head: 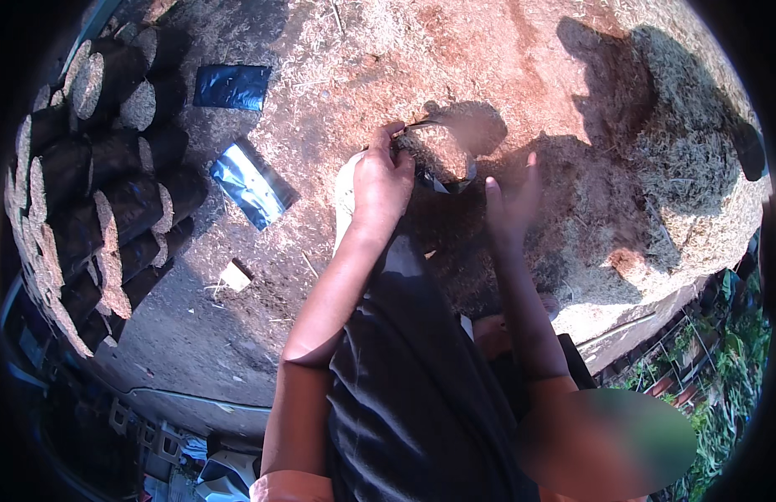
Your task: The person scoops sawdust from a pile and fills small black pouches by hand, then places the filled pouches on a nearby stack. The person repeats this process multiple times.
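In the middle of the view, a black plastic bag [447, 154] stands with its mouth up, and brown sawdust-like material shows at its top. My left hand [383, 172] is at the bag's left edge, its thumb and forefinger pinching the rim. My right hand [515, 204] is raised to the right of the bag, a gap away from it, with its fingers spread and nothing in it; it is slightly blurred. A pale object [345, 201] shows behind my left wrist; what it is cannot be told. The bag's lower part is in shadow.
Filled black bags [112, 157] are stacked at the left, their ends showing packed material. Two flat black plastic bags [231, 88] lie on the ground near a small pale block [235, 276]. A heap of shavings [695, 182] rises at the right, beside green plants [727, 351].
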Demonstrator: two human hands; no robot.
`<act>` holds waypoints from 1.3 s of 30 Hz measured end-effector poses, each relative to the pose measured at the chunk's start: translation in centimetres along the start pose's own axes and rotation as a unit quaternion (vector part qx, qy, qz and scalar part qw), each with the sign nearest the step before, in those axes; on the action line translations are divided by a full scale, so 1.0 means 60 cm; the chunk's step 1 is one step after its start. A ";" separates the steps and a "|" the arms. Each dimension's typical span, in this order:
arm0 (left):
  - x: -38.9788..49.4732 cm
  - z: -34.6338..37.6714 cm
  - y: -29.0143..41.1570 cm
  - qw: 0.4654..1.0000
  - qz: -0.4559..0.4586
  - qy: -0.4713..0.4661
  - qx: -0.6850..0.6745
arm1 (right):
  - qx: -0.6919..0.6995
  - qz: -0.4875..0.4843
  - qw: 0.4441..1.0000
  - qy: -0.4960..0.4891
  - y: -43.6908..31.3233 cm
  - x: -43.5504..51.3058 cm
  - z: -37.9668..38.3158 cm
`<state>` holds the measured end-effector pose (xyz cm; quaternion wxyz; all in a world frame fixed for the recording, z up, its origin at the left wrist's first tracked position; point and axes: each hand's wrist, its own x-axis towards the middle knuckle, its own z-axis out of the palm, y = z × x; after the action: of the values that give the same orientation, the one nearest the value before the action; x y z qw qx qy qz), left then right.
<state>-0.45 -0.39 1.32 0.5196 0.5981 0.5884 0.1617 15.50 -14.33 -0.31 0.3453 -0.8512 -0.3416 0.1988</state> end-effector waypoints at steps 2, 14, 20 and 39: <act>0.001 0.004 -0.008 1.000 0.002 0.001 -0.007 | -0.186 0.050 0.981 -0.012 0.038 0.000 0.002; -0.001 0.007 -0.006 1.000 0.021 -0.012 0.004 | -0.082 0.104 0.969 0.208 0.104 0.185 0.162; 0.003 0.021 -0.014 0.998 0.027 -0.022 -0.060 | -0.224 0.016 0.939 0.259 0.052 0.188 0.137; 0.006 -0.015 -0.006 0.996 -0.015 -0.081 -0.018 | -0.619 -0.338 0.708 -0.046 0.004 0.271 0.019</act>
<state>-1.30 0.22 1.23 0.5789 0.5907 0.5502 0.1151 26.11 -2.21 -2.93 -0.2304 -0.6918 -0.6681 -0.1481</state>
